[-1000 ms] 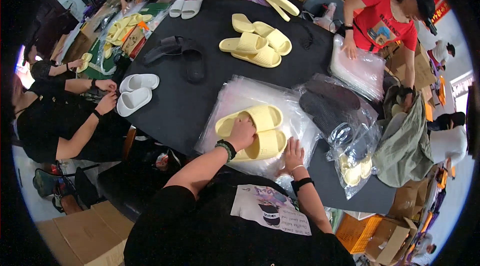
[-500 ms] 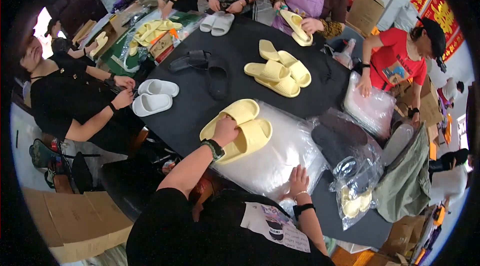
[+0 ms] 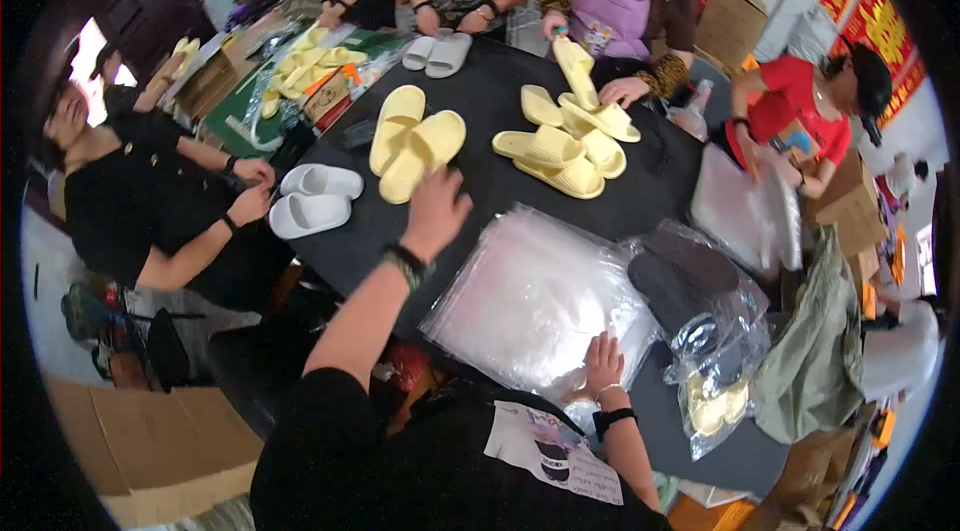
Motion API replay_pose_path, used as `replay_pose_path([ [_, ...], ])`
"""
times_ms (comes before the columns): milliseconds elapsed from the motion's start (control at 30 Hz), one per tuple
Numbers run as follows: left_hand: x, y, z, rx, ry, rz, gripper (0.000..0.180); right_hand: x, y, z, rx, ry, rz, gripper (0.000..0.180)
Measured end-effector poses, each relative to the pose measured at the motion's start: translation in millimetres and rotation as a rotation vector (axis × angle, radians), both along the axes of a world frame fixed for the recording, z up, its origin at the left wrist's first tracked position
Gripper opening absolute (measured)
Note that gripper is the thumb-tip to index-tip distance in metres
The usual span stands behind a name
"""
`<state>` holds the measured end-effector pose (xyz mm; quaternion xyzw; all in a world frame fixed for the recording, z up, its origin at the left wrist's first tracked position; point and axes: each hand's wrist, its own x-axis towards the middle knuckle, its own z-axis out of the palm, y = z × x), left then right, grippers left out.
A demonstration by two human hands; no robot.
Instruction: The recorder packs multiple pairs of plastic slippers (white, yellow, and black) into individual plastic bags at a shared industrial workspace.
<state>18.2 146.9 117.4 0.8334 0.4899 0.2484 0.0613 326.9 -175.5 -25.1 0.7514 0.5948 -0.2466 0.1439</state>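
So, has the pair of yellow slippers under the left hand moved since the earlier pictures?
Yes. The yellow slippers went off the plastic bags, farther out on the table, with the left hand.

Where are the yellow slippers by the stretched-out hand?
In the head view, the yellow slippers lie on the dark table, just beyond the left hand, right of the white slippers.

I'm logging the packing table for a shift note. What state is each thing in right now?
Left hand: open, reaching out, at the heel of the yellow slipper pair.
Right hand: flat on the stack of clear bags.
Yellow slipper pair: side by side on the table, unbagged.
Stack of clear bags: lying flat, empty.
White slippers: paired at the table edge, unbagged.
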Motion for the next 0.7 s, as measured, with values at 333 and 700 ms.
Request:
replay_pose_path([
  [333, 34.6, -186.3, -124.4, -0.414, 0.361, -0.471, 0.089, -7.1, 16.3, 28.3, 0.017, 0.041, 0.084, 0.145],
  [700, 46.5, -184.5, -127.7, -0.415, 0.383, -0.470, 0.090, 187.1, 7.3, 104.0, 1.293, -0.327, -0.766, 0.079],
])
